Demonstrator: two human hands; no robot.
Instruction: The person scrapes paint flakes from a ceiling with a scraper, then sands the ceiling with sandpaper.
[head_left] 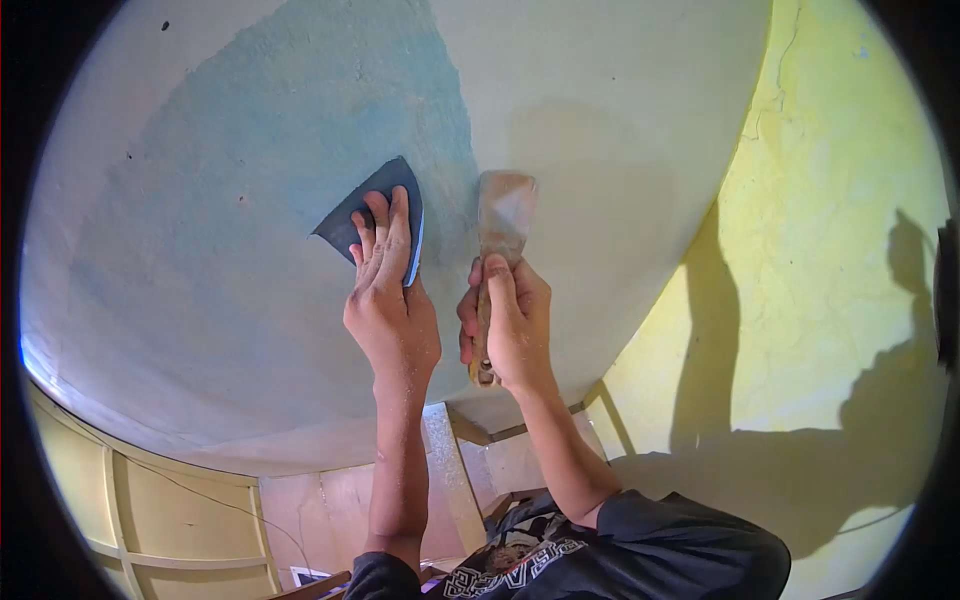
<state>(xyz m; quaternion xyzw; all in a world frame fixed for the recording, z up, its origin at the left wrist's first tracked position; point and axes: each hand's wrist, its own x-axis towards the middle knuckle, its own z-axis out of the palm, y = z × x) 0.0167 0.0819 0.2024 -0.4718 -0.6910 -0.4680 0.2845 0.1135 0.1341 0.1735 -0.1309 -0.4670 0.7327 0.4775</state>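
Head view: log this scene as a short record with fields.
left hand: fingers flat on a dark sheet, likely sandpaper
right hand: gripping a putty knife, blade up
surface: pale, with a blue-green patch behind the sheet
right side: yellow wall with cast shadows
clothing: dark printed shirt

Yellow wall (820, 200) at right (finely cracked near the top), broad shadows (710, 340) across it, cream framed panelling (190, 500) lower left

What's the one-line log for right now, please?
left hand: flat on sandpaper, over bluish patch | right hand: gripping scraper | yellow wall: shadowed
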